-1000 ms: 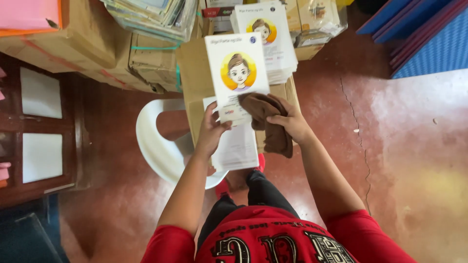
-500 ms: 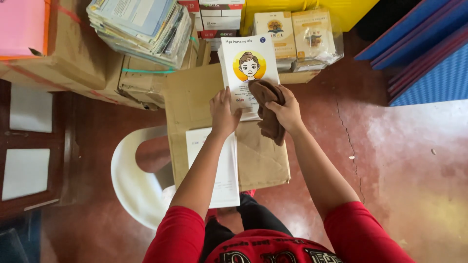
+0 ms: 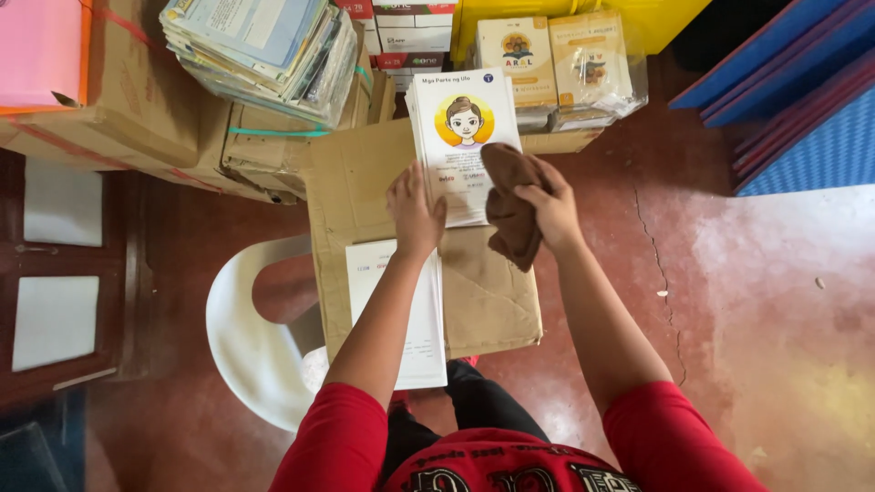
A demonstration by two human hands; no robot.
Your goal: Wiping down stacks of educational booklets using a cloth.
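A white booklet (image 3: 458, 128) with a cartoon face on a yellow circle lies on a brown cardboard box (image 3: 492, 301). My left hand (image 3: 415, 214) presses on the booklet's lower left corner. My right hand (image 3: 547, 205) grips a brown cloth (image 3: 509, 205) that rests on the booklet's lower right part. A second white booklet (image 3: 410, 319) lies on the box under my left forearm. Both arms wear red sleeves.
A white plastic chair (image 3: 246, 346) stands under the box. Behind are cardboard boxes (image 3: 137, 100), a stack of papers (image 3: 264, 55), wrapped book packs (image 3: 565, 64) and a yellow bin (image 3: 656, 14). Blue mats (image 3: 802, 100) lie at the right on the red floor.
The view has shifted so that the box and booklet sit lower in frame. The booklet went from held up to lying on the box, with the cloth on it.
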